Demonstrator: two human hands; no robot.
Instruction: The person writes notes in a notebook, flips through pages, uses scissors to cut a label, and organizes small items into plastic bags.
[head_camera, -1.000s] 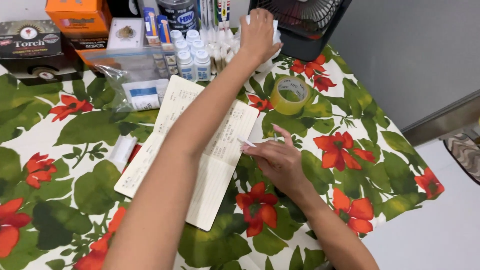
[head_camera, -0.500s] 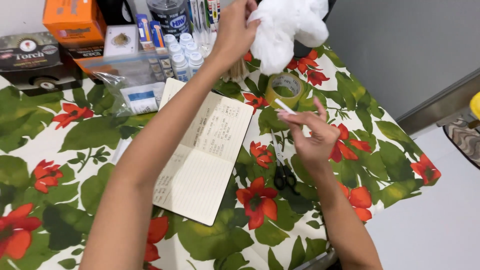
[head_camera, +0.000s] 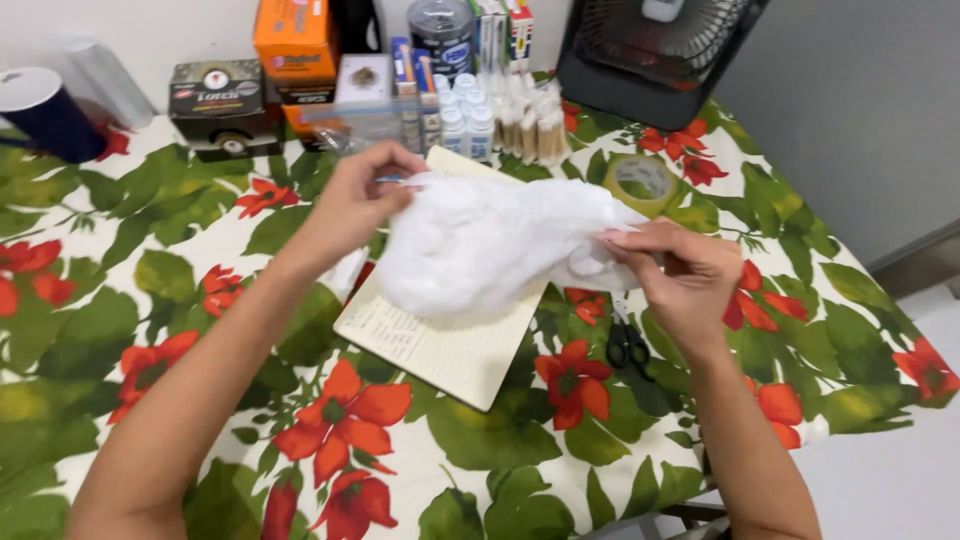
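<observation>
Both of my hands hold a crumpled white plastic bag (head_camera: 490, 245) above the table. My left hand (head_camera: 355, 200) pinches its left edge, and my right hand (head_camera: 680, 275) grips its right end. Under the bag lies an open lined notebook (head_camera: 450, 345) on the red-flower and green-leaf tablecloth (head_camera: 200, 250). Black-handled scissors (head_camera: 627, 345) lie just below my right hand.
A roll of tape (head_camera: 642, 180) sits right of the notebook. Along the back stand small white-capped bottles (head_camera: 462, 115), an orange box (head_camera: 293, 40), a black box (head_camera: 220, 100), a dark jar (head_camera: 442, 35), a black fan (head_camera: 660, 45) and a dark blue cup (head_camera: 40, 110). The table edge runs at right.
My left hand came back from the rear of the table with the white bag. My right hand rose from the notebook and took hold of the bag's other end.
</observation>
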